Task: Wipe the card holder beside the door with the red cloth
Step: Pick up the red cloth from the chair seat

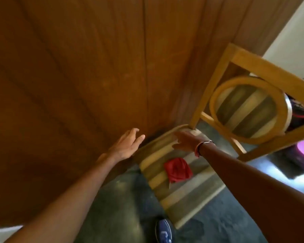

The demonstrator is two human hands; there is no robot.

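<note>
The red cloth lies crumpled on the striped seat of a wooden chair, near the seat's middle. My left hand is stretched forward with its fingers apart, close to the wooden door and left of the chair. Over the far end of the seat, beyond the cloth, my right hand hovers palm down with spread fingers and a band on its wrist. Neither hand holds anything. No card holder is in view.
The chair's backrest, a wooden frame with a round striped cushion, rises at the right. A white wall shows beyond it. Dark bags sit behind the chair. A blue shoe stands on the grey floor below.
</note>
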